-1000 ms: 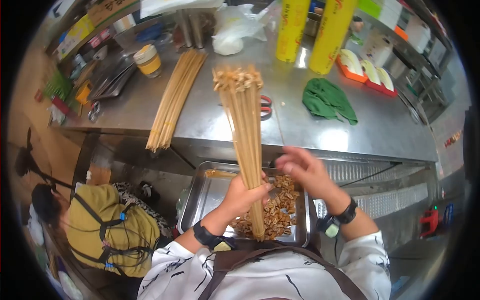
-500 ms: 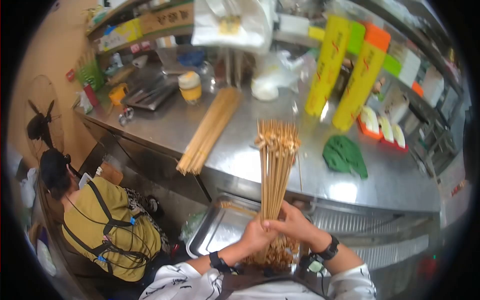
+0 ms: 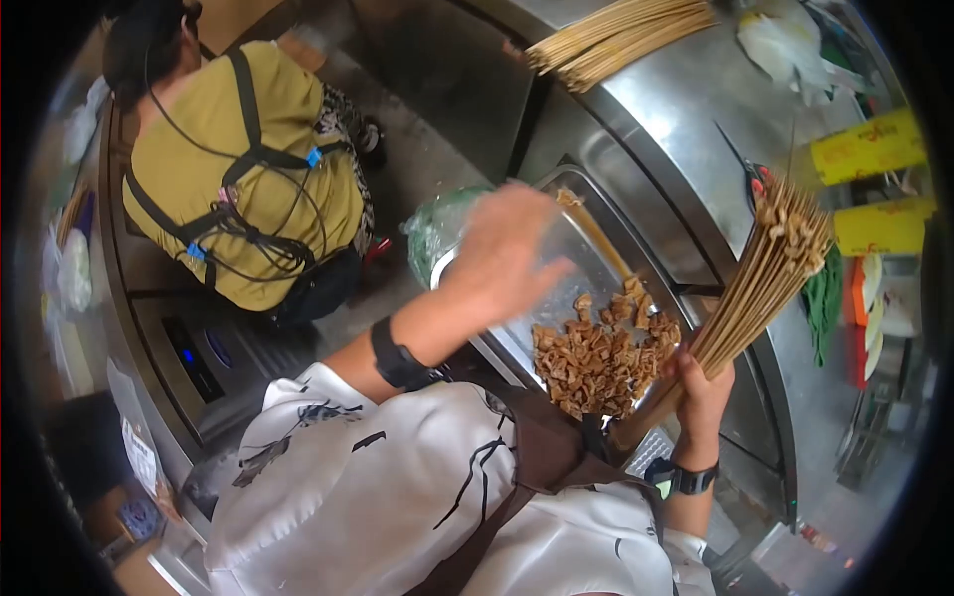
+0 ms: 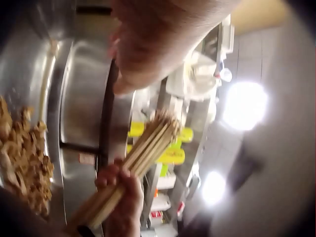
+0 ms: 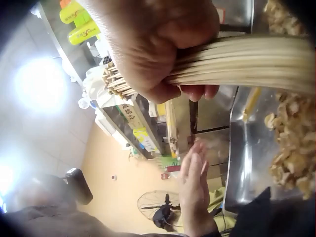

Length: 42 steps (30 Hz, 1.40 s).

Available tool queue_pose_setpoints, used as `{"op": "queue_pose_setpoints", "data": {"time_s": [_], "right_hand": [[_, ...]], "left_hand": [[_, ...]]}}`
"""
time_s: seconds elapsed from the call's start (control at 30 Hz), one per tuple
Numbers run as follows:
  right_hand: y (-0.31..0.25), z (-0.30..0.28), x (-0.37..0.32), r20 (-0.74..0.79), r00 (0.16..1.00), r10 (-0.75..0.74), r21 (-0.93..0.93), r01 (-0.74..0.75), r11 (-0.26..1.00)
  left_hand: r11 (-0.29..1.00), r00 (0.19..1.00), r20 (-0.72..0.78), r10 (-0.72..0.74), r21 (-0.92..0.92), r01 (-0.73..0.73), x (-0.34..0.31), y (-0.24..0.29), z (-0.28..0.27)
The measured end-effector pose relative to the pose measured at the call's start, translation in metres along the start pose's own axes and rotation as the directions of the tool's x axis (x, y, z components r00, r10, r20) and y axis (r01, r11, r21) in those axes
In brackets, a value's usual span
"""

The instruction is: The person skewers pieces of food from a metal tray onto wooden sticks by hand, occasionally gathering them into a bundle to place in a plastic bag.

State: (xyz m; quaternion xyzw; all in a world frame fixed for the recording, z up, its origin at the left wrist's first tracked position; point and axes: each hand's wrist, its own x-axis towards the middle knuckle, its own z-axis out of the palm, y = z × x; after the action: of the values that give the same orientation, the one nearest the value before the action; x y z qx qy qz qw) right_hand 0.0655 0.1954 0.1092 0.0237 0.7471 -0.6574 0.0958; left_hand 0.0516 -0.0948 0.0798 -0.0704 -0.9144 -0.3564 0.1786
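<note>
Right now I judge it mid-skewering: the right hand (image 3: 701, 392) grips the skewers (image 3: 755, 288) near their base, loaded tips fanned out beyond it, the left hand (image 3: 507, 248) hovers spread and empty over the tray (image 3: 586, 233), so the next move calls for pinching meat (image 3: 596, 358) lying between both hands.

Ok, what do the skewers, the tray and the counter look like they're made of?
Skewers: pale, matte, straw-coloured slim sticks, so probably bamboo or wood. Tray: bright silver with mirror-like reflections, likely stainless steel. Counter: grey metal with a duller brushed sheen, probably stainless steel too.
</note>
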Motion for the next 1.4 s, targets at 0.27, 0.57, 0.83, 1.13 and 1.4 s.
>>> {"op": "queue_pose_setpoints", "data": {"time_s": [0.27, 0.57, 0.83, 1.13, 1.4], "right_hand": [[0.015, 0.011, 0.003, -0.069, 0.994, 0.086, 0.084, -0.080, 0.993], [0.029, 0.049, 0.004, -0.019, 0.999, 0.036, -0.524, -0.041, 0.851], [-0.001, 0.061, 0.005, 0.057, 0.998, 0.040, -0.763, 0.018, 0.647], [0.072, 0.002, -0.009, 0.134, 0.991, -0.016, -0.924, 0.131, 0.360], [0.039, 0.026, -0.040, 0.206, 0.935, -0.287, -0.839, 0.320, 0.439]], "left_hand": [[0.877, 0.823, 0.387, -0.415, -0.072, 0.476, -0.050, -0.073, 0.019], [0.870, 0.819, 0.362, -0.445, -0.044, 0.492, -0.069, -0.075, 0.037], [0.881, 0.853, 0.307, -0.423, -0.079, 0.466, -0.073, -0.079, 0.049], [0.830, 0.859, 0.253, -0.445, -0.244, 0.502, -0.074, -0.074, 0.048], [0.683, 0.776, 0.510, -0.372, -0.416, 0.601, -0.076, -0.075, 0.031]]}}
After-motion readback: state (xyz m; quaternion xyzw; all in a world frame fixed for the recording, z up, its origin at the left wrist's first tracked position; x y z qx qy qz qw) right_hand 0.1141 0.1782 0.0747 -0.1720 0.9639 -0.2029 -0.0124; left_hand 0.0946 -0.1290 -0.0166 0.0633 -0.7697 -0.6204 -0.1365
